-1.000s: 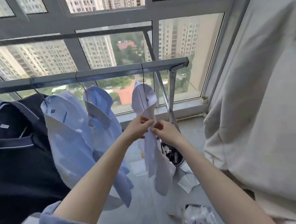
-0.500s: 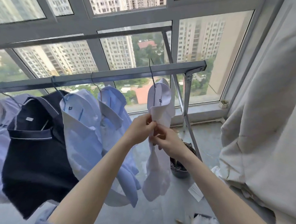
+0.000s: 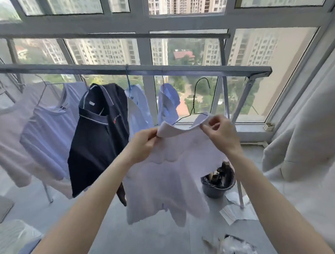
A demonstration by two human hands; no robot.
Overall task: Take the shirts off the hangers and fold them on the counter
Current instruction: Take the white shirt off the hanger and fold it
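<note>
Both hands are up in front of me and both are busy. The left hand [image 3: 143,143] pinches the left end of the collar between thumb and curled fingers, and the right hand [image 3: 222,135] pinches the other end, thumb on top. Between them hangs the white shirt [image 3: 168,176], collar spread wide, body falling loose in the air above the floor [image 3: 159,238]. The black wire hanger [image 3: 193,106] sits in the collar with its shoulders running down into the cloth. Its hook is up just under the rail [image 3: 183,70] — I read it as clear of the bar, not hooked over it.

Moving out along the rail to the left, there's a blue shirt [image 3: 168,103] on its hanger, then a paler blue shirt [image 3: 138,108] on a blue hook. Next comes a navy polo shirt [image 3: 98,139] with light piping at the collar. Further left are two lilac vests [image 3: 49,126], overlapping, and a pale garment [image 3: 5,132] at the edge, too blurred to name.

Below my right forearm a black bucket [image 3: 218,182] stands on the floor beside the rack's leg, stuffed with scraps. Sheets of paper [image 3: 235,213] lie just beside it. On the right hangs a heavy off-white curtain [image 3: 305,135]. In the bottom left corner is the rim of a white laundry basket [image 3: 3,237]. Behind it all is the window [image 3: 185,23] — tower blocks beyond the glass.
</note>
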